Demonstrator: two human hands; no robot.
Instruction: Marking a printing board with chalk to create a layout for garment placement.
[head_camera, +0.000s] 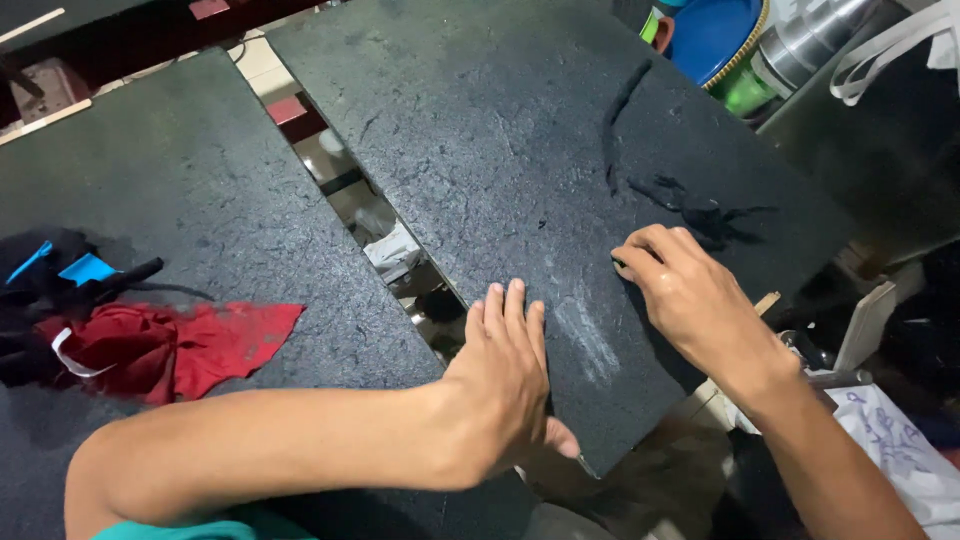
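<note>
Left hand lying flat, fingers together, pressing the dark slab near its left edge, thumb hooking under the near edge; right hand curling closed on the slab, whether it's pinching something, cannot tell; slab's far half lying bare; gap running alongside; red cloth sitting well left.

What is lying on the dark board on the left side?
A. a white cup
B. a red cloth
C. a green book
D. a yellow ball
B: a crumpled red cloth lies on the left dark board, away from the left hand, which presses flat on the other board.
</note>
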